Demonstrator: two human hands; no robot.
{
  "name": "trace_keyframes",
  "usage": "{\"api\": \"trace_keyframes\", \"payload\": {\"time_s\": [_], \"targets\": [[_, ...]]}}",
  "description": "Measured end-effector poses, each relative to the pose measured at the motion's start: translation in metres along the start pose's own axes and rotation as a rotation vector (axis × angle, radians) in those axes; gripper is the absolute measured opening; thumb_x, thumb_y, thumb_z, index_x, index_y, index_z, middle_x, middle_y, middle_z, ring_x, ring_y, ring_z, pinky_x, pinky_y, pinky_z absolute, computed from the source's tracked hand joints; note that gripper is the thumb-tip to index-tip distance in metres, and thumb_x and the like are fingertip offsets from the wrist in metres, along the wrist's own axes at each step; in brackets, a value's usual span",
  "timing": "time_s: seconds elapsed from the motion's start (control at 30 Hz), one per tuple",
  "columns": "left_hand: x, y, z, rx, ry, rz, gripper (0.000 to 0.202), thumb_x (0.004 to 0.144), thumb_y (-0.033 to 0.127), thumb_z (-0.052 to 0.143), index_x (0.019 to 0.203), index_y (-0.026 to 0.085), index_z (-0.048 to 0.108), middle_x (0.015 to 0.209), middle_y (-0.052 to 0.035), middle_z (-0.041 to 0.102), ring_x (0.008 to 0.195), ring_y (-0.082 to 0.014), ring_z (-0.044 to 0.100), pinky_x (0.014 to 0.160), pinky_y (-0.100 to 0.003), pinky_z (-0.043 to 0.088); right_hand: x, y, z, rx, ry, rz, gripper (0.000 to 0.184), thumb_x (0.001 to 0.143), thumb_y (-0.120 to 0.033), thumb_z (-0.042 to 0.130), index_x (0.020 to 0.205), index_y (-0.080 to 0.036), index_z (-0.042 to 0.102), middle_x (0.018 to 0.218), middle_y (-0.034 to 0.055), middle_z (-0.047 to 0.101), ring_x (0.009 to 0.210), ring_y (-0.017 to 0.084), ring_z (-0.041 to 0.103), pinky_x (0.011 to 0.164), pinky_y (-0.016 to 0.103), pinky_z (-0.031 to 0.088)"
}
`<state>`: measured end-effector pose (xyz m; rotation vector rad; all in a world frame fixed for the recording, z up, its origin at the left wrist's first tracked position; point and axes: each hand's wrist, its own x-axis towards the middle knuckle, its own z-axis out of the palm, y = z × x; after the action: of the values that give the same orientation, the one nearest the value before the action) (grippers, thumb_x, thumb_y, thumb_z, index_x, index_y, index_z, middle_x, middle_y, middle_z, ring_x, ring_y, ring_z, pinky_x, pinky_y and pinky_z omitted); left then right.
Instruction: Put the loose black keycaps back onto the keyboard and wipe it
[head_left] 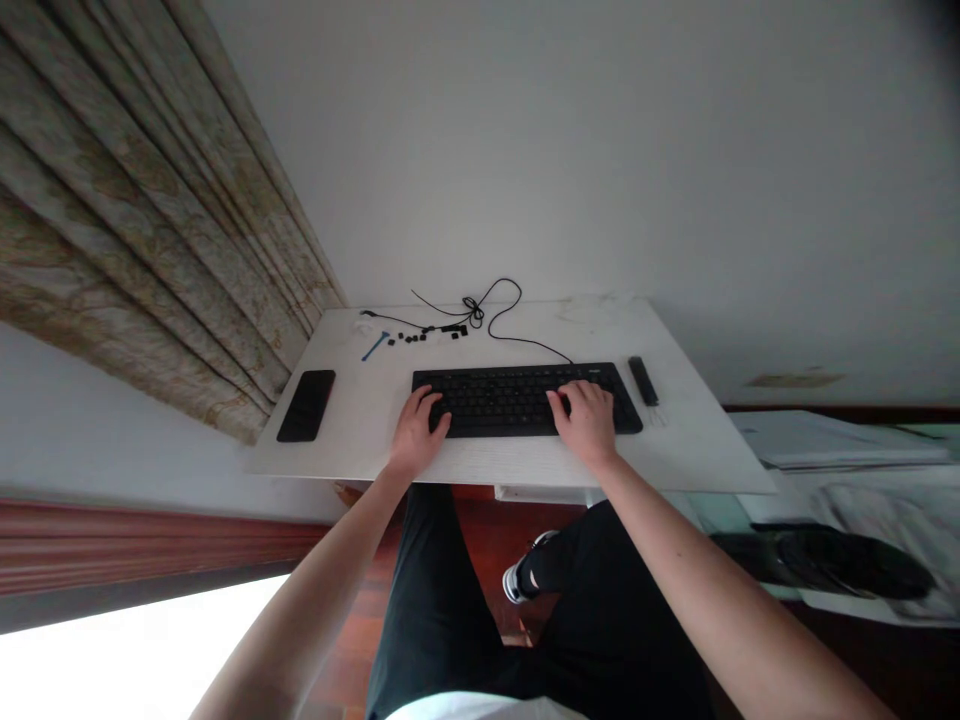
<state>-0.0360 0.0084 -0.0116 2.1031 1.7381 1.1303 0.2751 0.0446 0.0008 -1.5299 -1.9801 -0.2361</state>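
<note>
A black keyboard (517, 398) lies on a white desk (360, 430) against the wall. My left hand (416, 432) rests on the keyboard's left end, fingers curled over its edge and keys. My right hand (583, 420) lies on the right part of the keys, fingers bent down onto them. Neither hand holds a loose object. The keyboard's black cable (495, 320) runs in loops toward the wall behind it.
A black phone (307, 404) lies at the desk's left edge. Several small black keycaps (431, 335) and a blue tool (374, 346) sit behind the keyboard. A slim black bar (643, 380) lies right of it. Curtain on the left, cluttered glass table on the right.
</note>
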Motion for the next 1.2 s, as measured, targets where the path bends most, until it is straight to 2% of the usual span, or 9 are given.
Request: {"api": "trace_keyframes", "payload": {"time_s": [0.1, 0.2, 0.37, 0.43, 0.53, 0.67, 0.77, 1.03, 1.2], "targets": [[0.019, -0.017, -0.006, -0.013, 0.078, -0.081, 0.026, 0.093, 0.027, 0.053, 0.118, 0.021, 0.06, 0.133, -0.0114, 0.054, 0.129, -0.0239, 0.052, 0.114, -0.044, 0.041, -0.001, -0.001, 0.002, 0.017, -0.029, -0.058, 0.03, 0.099, -0.04, 0.045, 0.089, -0.019, 0.063, 0.094, 0.0106, 0.067, 0.09, 0.025, 0.055, 0.082, 0.038, 0.035], [0.056, -0.042, -0.015, 0.065, 0.114, -0.173, 0.028, 0.092, 0.023, 0.05, 0.118, 0.018, 0.06, 0.132, -0.0134, 0.054, 0.13, -0.0255, 0.051, 0.116, -0.046, 0.038, 0.001, -0.001, 0.003, 0.024, -0.048, -0.065, 0.032, 0.1, -0.042, 0.045, 0.089, -0.019, 0.064, 0.096, 0.0107, 0.067, 0.091, 0.025, 0.055, 0.084, 0.039, 0.035], [0.128, -0.065, -0.01, 0.215, -0.152, -0.089, 0.041, 0.088, 0.02, 0.053, 0.128, 0.016, 0.056, 0.14, -0.0142, 0.052, 0.136, -0.0266, 0.045, 0.118, -0.044, 0.034, 0.003, 0.001, 0.003, 0.026, -0.028, -0.059, 0.032, 0.1, -0.043, 0.045, 0.09, -0.019, 0.065, 0.098, 0.0111, 0.067, 0.093, 0.026, 0.055, 0.086, 0.04, 0.035], [0.15, -0.06, 0.002, 0.258, -0.27, -0.022, 0.044, 0.088, 0.02, 0.053, 0.132, 0.015, 0.055, 0.144, -0.0145, 0.049, 0.138, -0.0261, 0.043, 0.119, -0.043, 0.033, 0.003, 0.001, 0.002, 0.032, -0.036, -0.06, 0.032, 0.1, -0.042, 0.046, 0.089, -0.019, 0.065, 0.096, 0.0107, 0.067, 0.094, 0.025, 0.055, 0.086, 0.04, 0.035], [0.172, -0.041, 0.026, 0.31, -0.362, 0.053, 0.048, 0.089, 0.02, 0.051, 0.137, 0.017, 0.053, 0.15, -0.0121, 0.046, 0.141, -0.0242, 0.041, 0.119, -0.039, 0.032, 0.004, 0.002, 0.001, 0.037, -0.051, -0.049, 0.031, 0.1, -0.041, 0.047, 0.088, -0.018, 0.065, 0.096, 0.0104, 0.067, 0.094, 0.025, 0.056, 0.086, 0.04, 0.035], [0.187, -0.018, 0.053, 0.384, -0.414, 0.076, 0.048, 0.089, 0.019, 0.051, 0.137, 0.019, 0.054, 0.15, -0.0111, 0.048, 0.137, -0.0244, 0.046, 0.116, -0.037, 0.035, 0.004, 0.003, 0.002, 0.034, -0.062, -0.033, 0.031, 0.099, -0.041, 0.048, 0.089, -0.018, 0.065, 0.096, 0.0104, 0.067, 0.095, 0.026, 0.056, 0.087, 0.04, 0.036], [0.194, -0.011, 0.063, 0.437, -0.436, 0.101, 0.044, 0.09, 0.019, 0.051, 0.134, 0.02, 0.057, 0.145, -0.0109, 0.052, 0.132, -0.0246, 0.051, 0.112, -0.037, 0.039, 0.004, 0.004, 0.002, 0.03, -0.068, -0.018, 0.032, 0.1, -0.042, 0.047, 0.089, -0.018, 0.065, 0.098, 0.011, 0.067, 0.094, 0.026, 0.056, 0.088, 0.04, 0.036], [0.196, -0.002, 0.065, 0.568, -0.468, 0.079, 0.028, 0.094, 0.022, 0.048, 0.117, 0.021, 0.064, 0.126, -0.0115, 0.06, 0.118, -0.0259, 0.056, 0.096, -0.039, 0.05, 0.005, 0.006, 0.003, 0.053, -0.068, -0.014, 0.033, 0.101, -0.042, 0.044, 0.09, -0.019, 0.065, 0.097, 0.0112, 0.066, 0.093, 0.025, 0.056, 0.087, 0.041, 0.036], [0.191, 0.001, 0.063, 0.594, -0.436, 0.059, 0.025, 0.095, 0.023, 0.047, 0.111, 0.019, 0.066, 0.127, -0.0131, 0.059, 0.119, -0.0277, 0.054, 0.092, -0.039, 0.052, 0.004, 0.006, 0.003, 0.051, -0.072, -0.014, 0.033, 0.101, -0.042, 0.044, 0.09, -0.019, 0.065, 0.097, 0.0115, 0.067, 0.093, 0.025, 0.057, 0.087, 0.041, 0.036]]}}
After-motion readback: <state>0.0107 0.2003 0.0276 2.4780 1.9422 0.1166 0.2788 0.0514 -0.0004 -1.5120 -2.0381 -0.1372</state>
